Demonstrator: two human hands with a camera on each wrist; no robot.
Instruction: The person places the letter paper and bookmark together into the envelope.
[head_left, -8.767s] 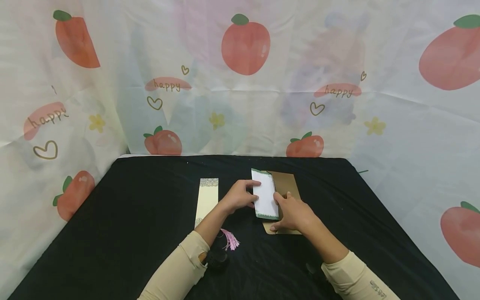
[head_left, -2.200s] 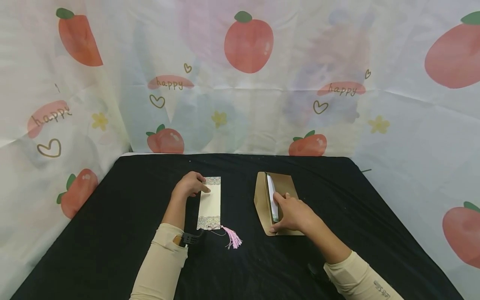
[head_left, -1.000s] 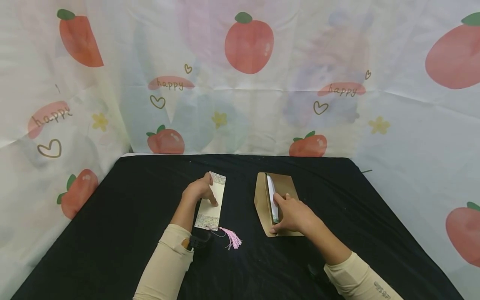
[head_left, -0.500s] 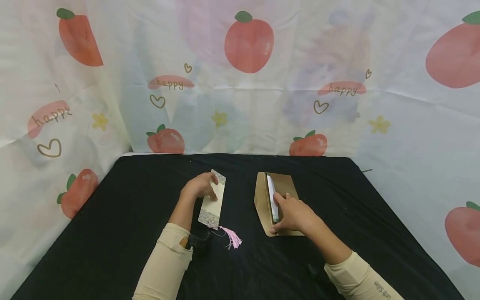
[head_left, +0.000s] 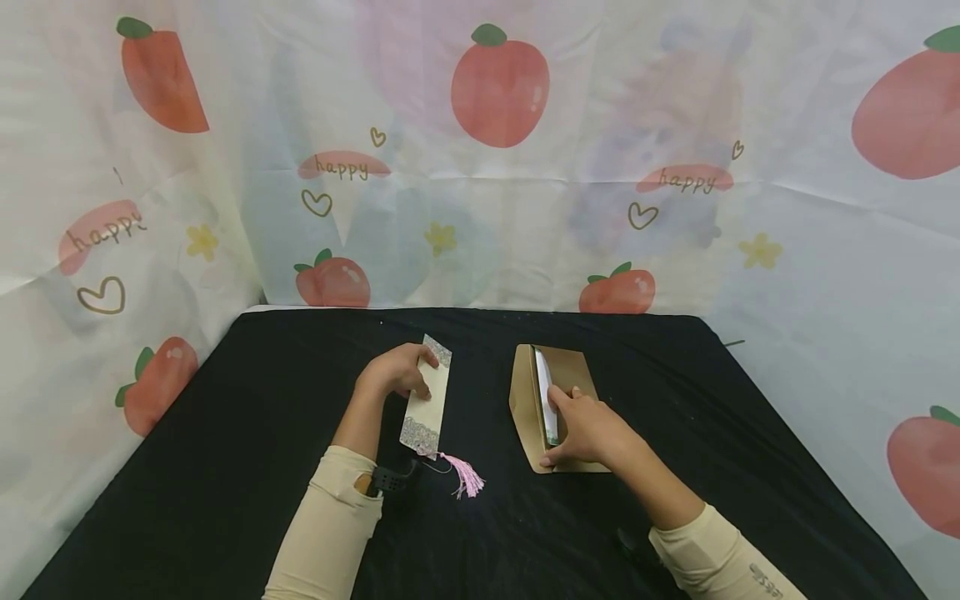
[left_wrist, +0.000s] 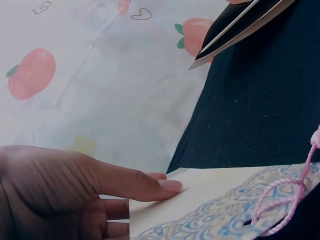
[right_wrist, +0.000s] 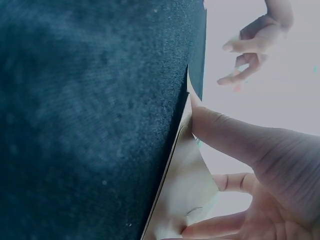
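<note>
- Left hand (head_left: 396,371) is pinching the bookmark (head_left: 431,410) and tipping it up now
- So picking up seems to be starting
- Right hand (head_left: 590,428) is still holding the envelope (head_left: 572,367)

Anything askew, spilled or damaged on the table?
Nothing looks spilled or damaged. The bookmark slants in the left hand, and the open envelope shows a white card at its mouth; neither seems odd mid-handling.
</note>
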